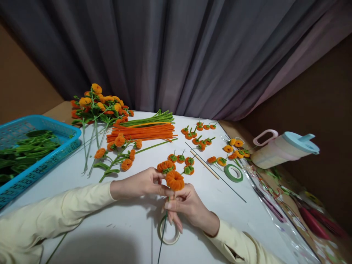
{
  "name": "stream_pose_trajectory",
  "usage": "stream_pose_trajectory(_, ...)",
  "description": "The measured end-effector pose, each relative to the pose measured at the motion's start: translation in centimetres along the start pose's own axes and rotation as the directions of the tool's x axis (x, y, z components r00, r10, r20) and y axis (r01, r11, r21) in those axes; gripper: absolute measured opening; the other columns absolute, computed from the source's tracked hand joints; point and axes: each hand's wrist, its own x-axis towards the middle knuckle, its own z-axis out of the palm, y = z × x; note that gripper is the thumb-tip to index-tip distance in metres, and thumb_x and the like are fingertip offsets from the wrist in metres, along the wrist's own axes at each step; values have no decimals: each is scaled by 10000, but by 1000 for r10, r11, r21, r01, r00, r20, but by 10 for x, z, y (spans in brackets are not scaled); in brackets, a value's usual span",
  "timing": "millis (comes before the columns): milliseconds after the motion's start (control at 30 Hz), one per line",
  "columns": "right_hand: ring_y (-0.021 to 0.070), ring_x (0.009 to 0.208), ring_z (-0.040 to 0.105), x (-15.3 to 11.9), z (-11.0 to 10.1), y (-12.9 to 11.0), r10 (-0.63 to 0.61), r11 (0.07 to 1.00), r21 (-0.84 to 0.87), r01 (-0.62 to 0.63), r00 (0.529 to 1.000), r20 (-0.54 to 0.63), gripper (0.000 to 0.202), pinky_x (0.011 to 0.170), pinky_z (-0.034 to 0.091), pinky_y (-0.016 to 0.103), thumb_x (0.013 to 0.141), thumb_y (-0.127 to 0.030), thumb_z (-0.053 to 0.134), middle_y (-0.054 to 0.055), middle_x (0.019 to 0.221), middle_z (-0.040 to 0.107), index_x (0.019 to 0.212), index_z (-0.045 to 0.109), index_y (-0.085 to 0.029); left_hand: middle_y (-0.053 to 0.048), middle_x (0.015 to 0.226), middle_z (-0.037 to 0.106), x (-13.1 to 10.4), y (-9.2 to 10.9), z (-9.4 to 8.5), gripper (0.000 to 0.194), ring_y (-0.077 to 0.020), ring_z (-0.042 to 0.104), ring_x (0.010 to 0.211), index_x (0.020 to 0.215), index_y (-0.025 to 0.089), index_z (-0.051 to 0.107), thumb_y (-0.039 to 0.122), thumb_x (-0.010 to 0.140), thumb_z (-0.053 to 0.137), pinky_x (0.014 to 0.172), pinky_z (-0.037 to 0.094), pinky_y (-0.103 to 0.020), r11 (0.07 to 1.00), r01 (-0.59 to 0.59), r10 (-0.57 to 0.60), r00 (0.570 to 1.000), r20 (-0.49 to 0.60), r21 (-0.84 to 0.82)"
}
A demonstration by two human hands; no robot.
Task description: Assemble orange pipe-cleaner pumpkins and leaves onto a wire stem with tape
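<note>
My left hand (pixel 150 185) is closed by the stem top, its thumb and fingers pinching just behind an orange pipe-cleaner flower (pixel 175 180). A second fuzzy orange bloom (pixel 165 166) with a green base sits right above those fingers. My right hand (pixel 189 205) pinches the thin dark green wire stem (pixel 162 238) below the flower, between thumb and forefinger. Under its lower fingers is a pale roll of tape (pixel 177 240); whether they grip it I cannot tell. Several small orange blooms (pixel 180 158) with green bases lie just beyond my hands.
A blue basket (pixel 74 134) of green leaves stands left. Behind lie finished flower stems (pixel 96 99) and orange pipe cleaners (pixel 143 132). A flowering branch (pixel 118 157) lies left of centre. To the right are a green tape roll (pixel 233 173), a tumbler (pixel 283 150) and red-handled pliers (pixel 313 222).
</note>
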Motion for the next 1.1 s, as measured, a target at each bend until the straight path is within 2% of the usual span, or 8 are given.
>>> stream_pose_trajectory(100,76,279,504,1,-1,1,-3,999,42,4,1000,-11,318,274,331,143,656,-334,757,15,440,605,533,585,-96,-12,833,659,-6,18,-15,258,-166,568,804,932,189,692,361,748,639,719,423,-224,982,42,-57,995,80,185)
stream_pose_trajectory(233,82,285,516,1,-3,2,-7,997,74,6,1000,11,264,272,341,146,666,-301,754,33,482,634,585,633,-81,-11,912,658,-18,38,-31,396,-177,574,806,989,222,666,393,637,727,652,413,-200,856,180,-186,982,-37,485)
stream_pose_trajectory(300,82,285,517,1,-4,2,-7,996,88,4,1000,25,265,273,342,146,661,-307,758,35,481,634,595,645,-77,-19,1019,638,-22,44,-33,514,-186,565,868,1089,239,611,390,616,744,688,409,-205,816,175,-107,982,-153,551)
stream_pose_trajectory(400,80,275,506,2,-4,2,-3,994,105,-1,999,34,272,269,334,147,654,-313,763,32,465,626,589,646,-77,-22,1234,540,-23,49,-30,632,-201,511,1048,1223,274,499,371,644,733,820,386,-225,812,68,83,970,-230,580)
stream_pose_trajectory(567,79,265,495,4,-4,1,-8,995,97,5,999,34,293,273,324,151,643,-332,769,37,445,619,590,656,-67,-39,1231,536,-17,48,-20,508,-196,482,1112,1198,235,499,349,730,662,898,384,-254,804,-87,172,981,-90,588)
stream_pose_trajectory(833,68,257,477,4,-4,3,-44,993,112,41,999,22,243,280,305,155,673,-298,751,45,479,643,601,674,-80,-20,966,627,-22,55,-10,335,-161,574,877,1118,192,541,315,806,550,790,439,-257,751,11,134,977,-168,660)
stream_pose_trajectory(1000,64,262,475,5,-6,6,-44,991,124,40,999,26,251,286,301,158,679,-308,750,47,488,644,617,686,-73,-17,1006,632,-24,52,-7,286,-159,578,911,1092,195,539,279,819,526,801,442,-249,743,24,125,977,-173,668)
stream_pose_trajectory(1100,61,264,475,6,-8,7,-37,990,137,32,999,36,268,293,305,158,681,-321,750,44,488,639,619,686,-69,-28,1074,614,-26,47,-5,329,-169,568,953,1148,197,499,288,832,517,835,430,-267,682,22,160,971,-178,731)
